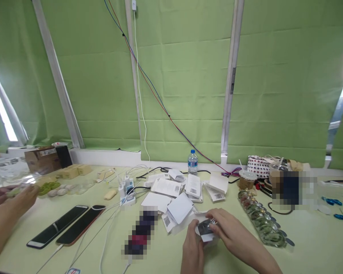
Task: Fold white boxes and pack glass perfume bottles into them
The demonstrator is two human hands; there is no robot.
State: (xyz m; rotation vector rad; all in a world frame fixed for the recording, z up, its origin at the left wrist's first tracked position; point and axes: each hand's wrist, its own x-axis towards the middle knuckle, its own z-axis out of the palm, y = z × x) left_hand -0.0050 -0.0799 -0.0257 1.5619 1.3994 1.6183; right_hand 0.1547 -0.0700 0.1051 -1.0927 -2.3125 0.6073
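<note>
At the lower middle, my left hand [193, 243] is closed around the side of a small white box [208, 238]. My right hand [227, 228] reaches over from the right, with its fingers closed on a dark, shiny item [205, 227] at the box's open top. The item looks partly inside the box; its kind I cannot make out. Just beyond my hands lies a loose pile of flat white boxes [180, 207], several with barcodes. To the right of my right hand is a slanting row of clear packs [261, 219] with green coiled contents.
Another person's hands [15, 201] work at the far left. Two phones [57, 226] lie on the table, with white cables running from a power strip [127, 198]. A water bottle [192, 163] stands by the wall. A lidded cup [246, 179] is at the back right.
</note>
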